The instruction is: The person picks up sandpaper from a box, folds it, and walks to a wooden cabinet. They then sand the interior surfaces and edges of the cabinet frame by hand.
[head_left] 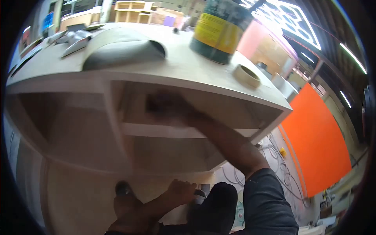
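Note:
My right hand reaches into the upper right compartment of a pale wooden cabinet, above its shelf rail. It is smeared by motion and closed around a dark block, its fingers low against the compartment. Below the cabinet, my left hand is held near my knee with its fingers curled in; what they hold, if anything, is hidden.
On the cabinet top stand a dark can with a yellow label, a roll of tape and a curled sheet. An orange panel leans at the right. Cables and hoses lie on the floor beside it.

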Motion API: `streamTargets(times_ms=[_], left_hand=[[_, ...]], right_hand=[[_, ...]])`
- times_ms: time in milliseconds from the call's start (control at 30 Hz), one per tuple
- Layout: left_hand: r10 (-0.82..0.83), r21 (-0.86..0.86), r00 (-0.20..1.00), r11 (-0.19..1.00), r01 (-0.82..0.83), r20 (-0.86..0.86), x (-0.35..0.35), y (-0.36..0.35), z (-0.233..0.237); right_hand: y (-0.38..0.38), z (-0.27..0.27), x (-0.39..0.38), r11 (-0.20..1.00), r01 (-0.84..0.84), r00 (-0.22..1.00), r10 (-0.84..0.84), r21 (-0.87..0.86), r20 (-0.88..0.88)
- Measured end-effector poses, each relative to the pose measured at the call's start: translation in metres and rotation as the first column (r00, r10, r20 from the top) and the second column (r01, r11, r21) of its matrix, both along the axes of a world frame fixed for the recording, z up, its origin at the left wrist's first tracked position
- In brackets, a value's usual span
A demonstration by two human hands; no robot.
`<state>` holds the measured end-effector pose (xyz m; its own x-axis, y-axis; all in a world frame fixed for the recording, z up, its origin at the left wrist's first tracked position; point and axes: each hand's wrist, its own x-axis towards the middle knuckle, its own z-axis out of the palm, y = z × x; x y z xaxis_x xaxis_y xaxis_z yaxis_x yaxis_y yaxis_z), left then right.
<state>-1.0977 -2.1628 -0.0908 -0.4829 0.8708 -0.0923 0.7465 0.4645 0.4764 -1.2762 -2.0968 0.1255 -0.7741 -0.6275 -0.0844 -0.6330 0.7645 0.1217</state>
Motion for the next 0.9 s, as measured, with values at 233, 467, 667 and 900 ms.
streamTargets(times_ms=[233, 467, 667, 900], left_hand=[[-0.042, 0.057, 0.998, 0.997, 0.044, -0.038, 0.017, -0.012, 0.010], [0.006, -0.063, 0.998, 0.998, -0.003, 0.060, 0.013, -0.014, 0.005], [0.026, -0.065, 0.993, 0.998, -0.019, 0.118, 0.007, 0.002, -0.013], [0.004, -0.055, 0.998, 0.998, -0.001, 0.063, 0.007, -0.002, -0.006]], right_hand=[[0.166, -0.011, 0.022, 0.897, 0.340, 0.939, -0.340, -0.283, 0.054], [0.140, -0.041, -0.030, 0.912, 0.245, 0.935, -0.312, -0.329, -0.169], [-0.039, -0.040, 0.028, 0.984, -0.031, 0.993, 0.011, -0.174, -0.118], [0.014, -0.048, 0.053, 0.962, -0.217, 0.974, 0.200, -0.169, -0.111]])
